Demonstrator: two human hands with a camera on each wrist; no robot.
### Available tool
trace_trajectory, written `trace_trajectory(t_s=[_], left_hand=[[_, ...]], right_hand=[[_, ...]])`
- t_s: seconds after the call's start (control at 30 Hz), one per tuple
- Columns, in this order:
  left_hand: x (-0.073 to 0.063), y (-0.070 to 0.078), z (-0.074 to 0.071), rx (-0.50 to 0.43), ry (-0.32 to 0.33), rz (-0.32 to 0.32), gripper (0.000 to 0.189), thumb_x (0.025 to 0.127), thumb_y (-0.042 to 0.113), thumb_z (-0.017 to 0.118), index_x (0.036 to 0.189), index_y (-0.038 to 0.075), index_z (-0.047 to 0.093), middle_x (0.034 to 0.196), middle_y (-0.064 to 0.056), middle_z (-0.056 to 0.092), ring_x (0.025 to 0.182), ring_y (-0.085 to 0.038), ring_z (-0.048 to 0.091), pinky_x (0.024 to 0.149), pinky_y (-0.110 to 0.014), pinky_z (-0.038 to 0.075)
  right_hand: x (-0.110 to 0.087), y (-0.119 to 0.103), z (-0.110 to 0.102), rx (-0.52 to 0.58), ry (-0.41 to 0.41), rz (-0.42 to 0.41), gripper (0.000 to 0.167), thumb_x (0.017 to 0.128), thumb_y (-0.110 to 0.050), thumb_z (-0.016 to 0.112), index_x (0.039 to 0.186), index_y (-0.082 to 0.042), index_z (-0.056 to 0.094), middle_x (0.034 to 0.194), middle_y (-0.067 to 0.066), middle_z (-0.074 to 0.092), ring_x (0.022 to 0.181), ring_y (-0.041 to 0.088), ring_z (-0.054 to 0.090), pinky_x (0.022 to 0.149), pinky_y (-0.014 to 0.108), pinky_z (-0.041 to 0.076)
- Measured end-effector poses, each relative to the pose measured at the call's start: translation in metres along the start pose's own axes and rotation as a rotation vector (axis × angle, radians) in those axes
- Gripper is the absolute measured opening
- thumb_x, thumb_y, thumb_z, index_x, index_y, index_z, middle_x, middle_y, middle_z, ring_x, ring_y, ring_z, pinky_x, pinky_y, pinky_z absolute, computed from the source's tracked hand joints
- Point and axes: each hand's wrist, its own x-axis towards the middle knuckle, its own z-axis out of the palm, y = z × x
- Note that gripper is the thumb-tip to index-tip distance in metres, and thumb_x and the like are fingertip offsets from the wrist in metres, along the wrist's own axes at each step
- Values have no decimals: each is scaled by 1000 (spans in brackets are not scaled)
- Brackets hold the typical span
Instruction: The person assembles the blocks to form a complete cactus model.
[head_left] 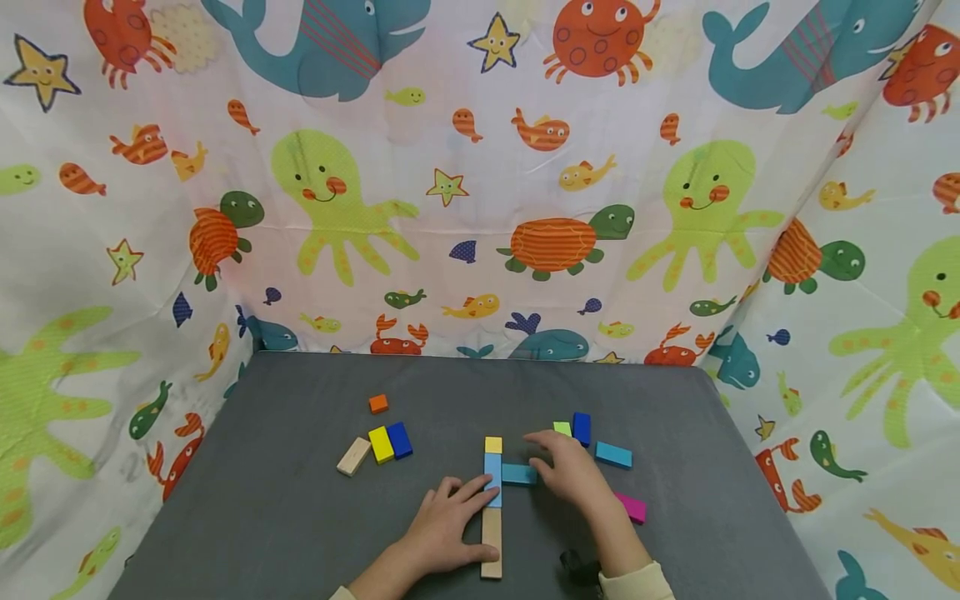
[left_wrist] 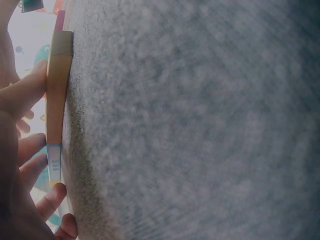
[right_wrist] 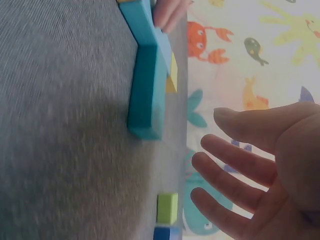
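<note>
- The right hand holds nothing; its thumb and fingers are parted, raised off the bench just beyond the teal rectangular block's free end.
- That teal rectangular block lies to this hand's left, flat, its long axis running crosswise — probably the relation that matters most, with the right hand nearer its free end.
- The left hand grasps nothing; its spread fingers touch the light blue rectangular block, its thumb the long bare-wood block.
- Those two, with a small yellow block at the far end, form a straight row pointing away from the person; the teal one meets its right side squarely.
- Past the right hand lie lime-green, dark blue, sky-blue and magenta blocks.
- Well left of the row — a small orange block, a yellow oblong, a blue oblong and a short bare-wood block.
</note>
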Motion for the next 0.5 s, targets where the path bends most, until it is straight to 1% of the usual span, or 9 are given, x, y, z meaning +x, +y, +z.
trace_trajectory(t_s=[0.1, 0.2, 0.3, 0.5], left_hand=[[2, -4, 3, -15, 3, 6, 85, 88, 76, 69, 162, 41, 44, 171, 14, 34, 130, -24, 41, 89, -45, 40], [3, -6, 4, -24, 3, 13, 85, 88, 77, 68, 162, 41, 44, 171, 14, 34, 130, -26, 41, 89, -46, 41], [2, -5, 3, -26, -6, 7, 85, 88, 76, 68, 162, 42, 43, 171, 15, 33, 131, -25, 41, 90, -46, 40], [0, 0, -1, -12, -10, -6, 85, 88, 75, 70, 162, 42, 43, 172, 15, 32, 132, -24, 40, 90, -45, 40]], right_hand=[[-4, 6, -5, 6, 13, 15, 37, 96, -6, 78, 133, -9, 73, 133, 11, 72, 128, 34, 66, 107, 57, 52], [-9, 12, -11, 10, 11, 47, 39, 94, -5, 79, 133, -9, 73, 134, 12, 72, 126, 34, 67, 105, 56, 53], [-15, 18, -17, 1, 3, 79, 42, 93, -3, 79, 134, -10, 73, 134, 12, 71, 123, 33, 68, 103, 56, 54], [-29, 31, -30, -20, 8, 108, 45, 91, 1, 80, 134, -7, 72, 131, 12, 72, 118, 33, 69, 101, 55, 55]])
